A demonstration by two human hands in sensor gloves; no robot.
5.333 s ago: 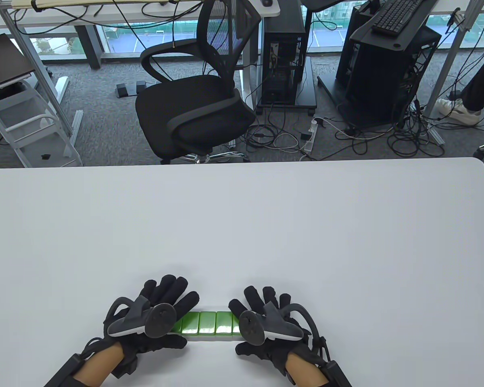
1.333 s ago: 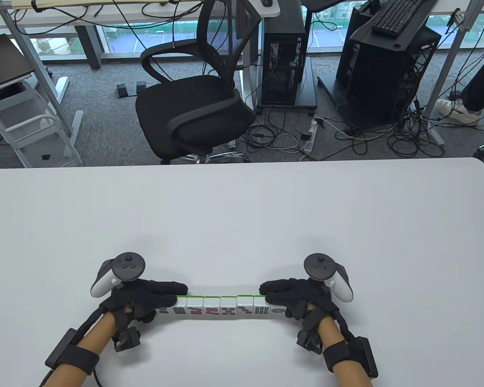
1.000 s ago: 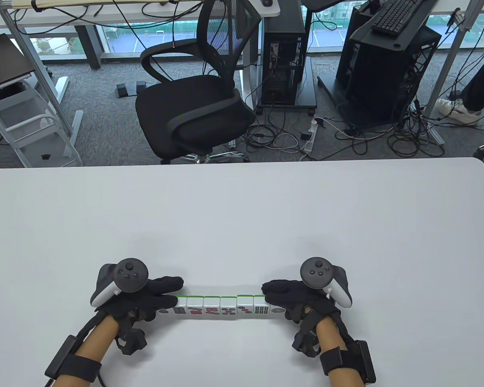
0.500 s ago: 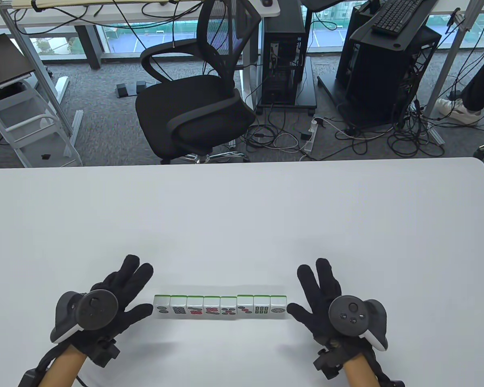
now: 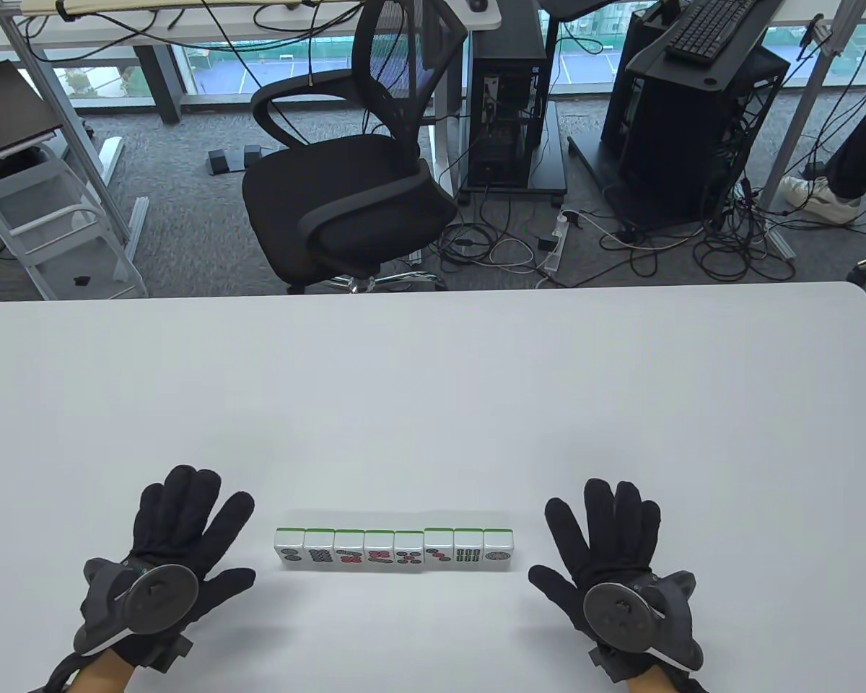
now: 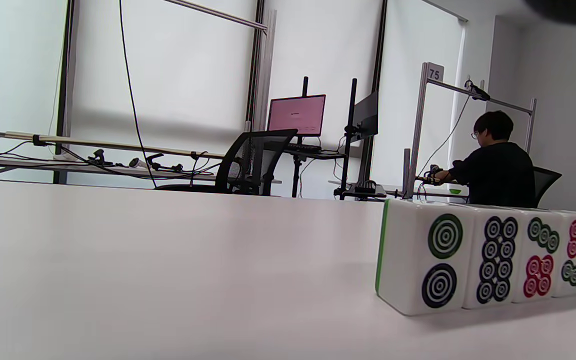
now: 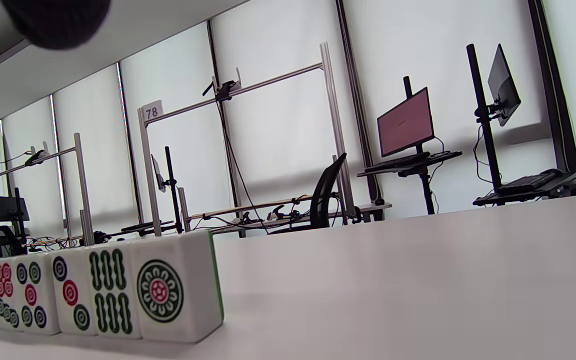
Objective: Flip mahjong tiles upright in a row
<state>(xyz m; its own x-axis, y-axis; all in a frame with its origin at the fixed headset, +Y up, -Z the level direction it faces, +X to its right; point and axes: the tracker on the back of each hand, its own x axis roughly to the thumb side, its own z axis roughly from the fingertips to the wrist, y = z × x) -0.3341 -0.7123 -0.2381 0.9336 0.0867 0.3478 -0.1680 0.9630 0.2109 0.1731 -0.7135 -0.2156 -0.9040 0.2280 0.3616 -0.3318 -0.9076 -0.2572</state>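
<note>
White-faced mahjong tiles (image 5: pixel 393 550) stand upright in a touching row, so we rest our left hand (image 5: pixel 177 538) and right hand (image 5: pixel 606 545) flat, fingers spread, holding nothing, apart from both ends.

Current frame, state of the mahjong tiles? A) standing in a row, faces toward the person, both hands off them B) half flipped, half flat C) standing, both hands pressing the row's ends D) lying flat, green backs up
A: the mahjong tiles stand upright in one row showing their faces, with the left hand and right hand flat on the table clear of both ends.
</note>
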